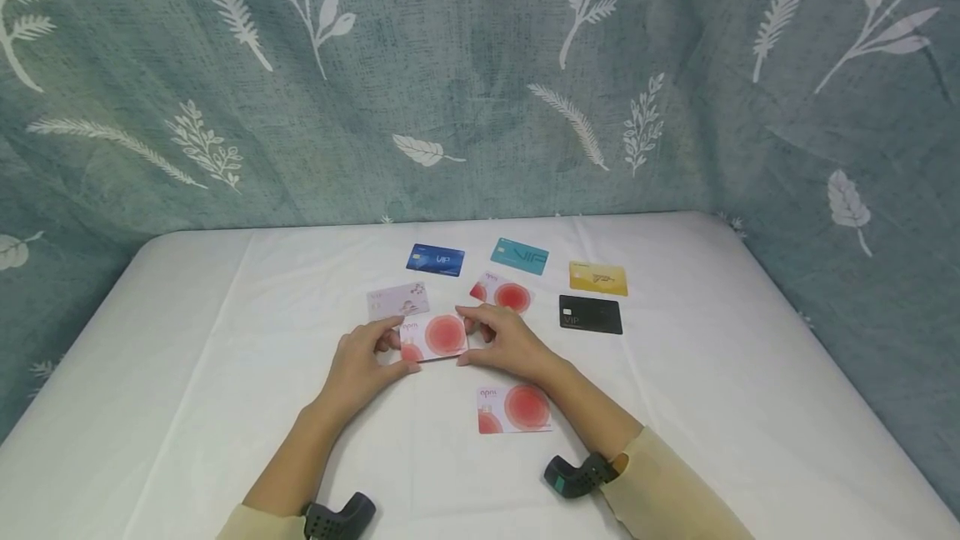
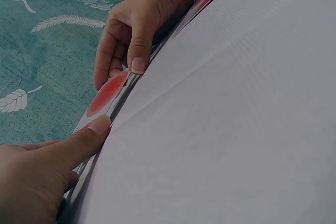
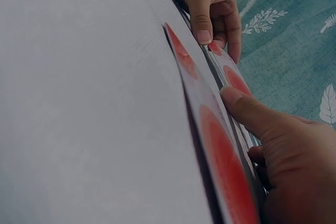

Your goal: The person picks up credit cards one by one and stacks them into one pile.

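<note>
In the head view, a white-and-pink card with a red circle (image 1: 435, 337) lies between my two hands. My left hand (image 1: 363, 361) pinches its left edge, thumb at the near corner and fingers at the far one. The right edge is held the same way by my right hand (image 1: 508, 344). Both wrist views show the thumbs on the near edge of the card (image 2: 106, 95); whether other cards lie under it I cannot tell. A matching card (image 1: 513, 409) lies nearer, below the right hand. Another matching card (image 1: 501, 292) sits just behind the right hand, partly covered by it.
Behind the hands lie a pale pink VIP card (image 1: 397, 301), a blue card (image 1: 435, 260), a teal card (image 1: 520, 257), a gold card (image 1: 597, 278) and a black card (image 1: 590, 315). A white cloth covers the table (image 1: 225, 407). A green leaf-patterned curtain (image 1: 465, 90) hangs behind it.
</note>
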Available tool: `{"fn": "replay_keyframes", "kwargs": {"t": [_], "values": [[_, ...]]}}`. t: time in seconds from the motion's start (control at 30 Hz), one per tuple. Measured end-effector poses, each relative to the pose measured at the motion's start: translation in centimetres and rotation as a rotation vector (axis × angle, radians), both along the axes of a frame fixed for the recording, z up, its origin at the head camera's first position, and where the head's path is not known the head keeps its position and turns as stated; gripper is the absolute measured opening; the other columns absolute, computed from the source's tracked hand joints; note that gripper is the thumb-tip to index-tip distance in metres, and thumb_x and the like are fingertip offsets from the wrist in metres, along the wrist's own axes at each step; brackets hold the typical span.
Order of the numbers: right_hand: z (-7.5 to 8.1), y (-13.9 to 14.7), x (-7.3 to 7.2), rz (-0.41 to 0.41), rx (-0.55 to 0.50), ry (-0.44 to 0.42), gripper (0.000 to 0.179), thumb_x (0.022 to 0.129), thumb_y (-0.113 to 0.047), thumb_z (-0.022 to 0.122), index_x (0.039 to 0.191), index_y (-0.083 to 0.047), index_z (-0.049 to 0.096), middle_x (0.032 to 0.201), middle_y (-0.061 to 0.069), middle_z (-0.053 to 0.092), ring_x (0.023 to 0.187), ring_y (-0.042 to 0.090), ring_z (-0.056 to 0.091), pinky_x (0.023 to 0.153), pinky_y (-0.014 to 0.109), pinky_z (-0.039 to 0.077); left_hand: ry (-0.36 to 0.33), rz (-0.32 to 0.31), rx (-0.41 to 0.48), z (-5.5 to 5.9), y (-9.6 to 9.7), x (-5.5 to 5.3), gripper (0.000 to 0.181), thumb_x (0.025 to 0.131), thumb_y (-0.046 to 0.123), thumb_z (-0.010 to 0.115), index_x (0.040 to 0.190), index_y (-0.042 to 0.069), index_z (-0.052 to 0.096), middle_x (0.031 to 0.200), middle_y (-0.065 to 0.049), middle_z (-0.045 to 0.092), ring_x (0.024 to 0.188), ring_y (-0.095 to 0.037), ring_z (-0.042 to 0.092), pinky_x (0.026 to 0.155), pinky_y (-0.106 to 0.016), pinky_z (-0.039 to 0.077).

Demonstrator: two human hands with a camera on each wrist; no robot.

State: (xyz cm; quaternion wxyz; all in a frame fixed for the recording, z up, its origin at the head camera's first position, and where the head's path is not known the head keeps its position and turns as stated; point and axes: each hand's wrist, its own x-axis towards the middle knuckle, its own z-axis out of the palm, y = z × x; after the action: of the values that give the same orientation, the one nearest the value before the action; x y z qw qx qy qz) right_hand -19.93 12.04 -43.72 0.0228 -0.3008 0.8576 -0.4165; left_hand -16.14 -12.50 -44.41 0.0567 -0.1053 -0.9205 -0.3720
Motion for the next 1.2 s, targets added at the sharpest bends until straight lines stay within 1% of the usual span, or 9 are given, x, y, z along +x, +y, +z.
{"fn": "replay_keyframes", "kwargs": {"t": [0.17,0.33,0.5,0.6,0.77,0.93,1.07,1.2], "values": [[0.3,0.2,0.2,-0.014,0.039,-0.029,0.063,0.072,-0.025,0.082,0.128,-0.008,0.058,0.089,-0.004,0.056,0.077,0.011,0.046,0.066,0.020,0.040,-0.016,-0.023,0.025,0.0,0.0,0.1,0.066,0.070,0.027,0.083,0.128,0.007,0.057,0.089,-0.001,0.056,0.088,-0.019,0.047,0.082,-0.038,0.038],[0.7,0.6,0.3,-0.016,0.056,-0.040,0.059,0.072,-0.027,0.082,0.124,-0.010,0.061,0.089,-0.004,0.056,0.078,0.012,0.047,0.066,0.021,0.042,-0.037,-0.059,0.060,0.2,0.0,0.2,0.066,0.072,0.026,0.082,0.128,0.006,0.055,0.091,-0.002,0.054,0.090,-0.019,0.046,0.084,-0.038,0.039],[1.3,0.8,0.4,-0.004,0.091,-0.050,0.056,0.072,-0.031,0.082,0.121,-0.013,0.061,0.088,-0.004,0.056,0.078,0.012,0.048,0.066,0.022,0.042,-0.059,-0.073,0.078,0.6,0.1,0.4,0.065,0.072,0.026,0.082,0.128,0.006,0.055,0.091,-0.002,0.051,0.089,-0.018,0.045,0.080,-0.035,0.041],[1.5,0.9,0.5,-0.001,0.112,-0.052,0.054,0.072,-0.032,0.081,0.120,-0.014,0.062,0.087,-0.004,0.056,0.077,0.012,0.049,0.066,0.022,0.042,-0.046,-0.083,0.077,0.7,0.1,0.5,0.064,0.072,0.026,0.082,0.126,0.005,0.056,0.090,-0.002,0.051,0.088,-0.017,0.045,0.079,-0.034,0.041],[1.8,1.0,0.6,0.002,0.107,-0.066,0.054,0.072,-0.031,0.082,0.119,-0.014,0.062,0.087,-0.004,0.057,0.076,0.013,0.049,0.065,0.023,0.043,-0.015,-0.092,0.076,0.9,0.0,0.7,0.065,0.070,0.028,0.083,0.125,0.006,0.058,0.091,-0.002,0.052,0.089,-0.018,0.046,0.080,-0.036,0.042],[2.1,1.2,0.7,-0.005,0.100,-0.084,0.053,0.072,-0.030,0.082,0.119,-0.015,0.063,0.087,-0.004,0.057,0.078,0.013,0.050,0.066,0.024,0.044,0.011,-0.105,0.092,1.1,0.0,0.7,0.064,0.069,0.027,0.084,0.123,0.006,0.059,0.087,0.001,0.051,0.089,-0.017,0.045,0.081,-0.036,0.042],[2.3,1.6,0.9,-0.004,0.100,-0.088,0.052,0.071,-0.028,0.082,0.118,-0.014,0.063,0.087,-0.003,0.057,0.079,0.014,0.050,0.067,0.024,0.044,0.015,-0.126,0.088,1.0,0.1,0.6,0.063,0.069,0.028,0.085,0.122,0.007,0.059,0.084,0.004,0.050,0.088,-0.015,0.045,0.079,-0.033,0.041],[2.6,1.9,1.2,0.002,0.107,-0.094,0.052,0.072,-0.030,0.082,0.117,-0.014,0.063,0.087,-0.004,0.057,0.080,0.014,0.050,0.067,0.023,0.044,-0.002,-0.130,0.082,1.2,0.3,0.8,0.062,0.068,0.030,0.085,0.121,0.009,0.060,0.083,0.004,0.050,0.088,-0.014,0.045,0.078,-0.032,0.041]]}}
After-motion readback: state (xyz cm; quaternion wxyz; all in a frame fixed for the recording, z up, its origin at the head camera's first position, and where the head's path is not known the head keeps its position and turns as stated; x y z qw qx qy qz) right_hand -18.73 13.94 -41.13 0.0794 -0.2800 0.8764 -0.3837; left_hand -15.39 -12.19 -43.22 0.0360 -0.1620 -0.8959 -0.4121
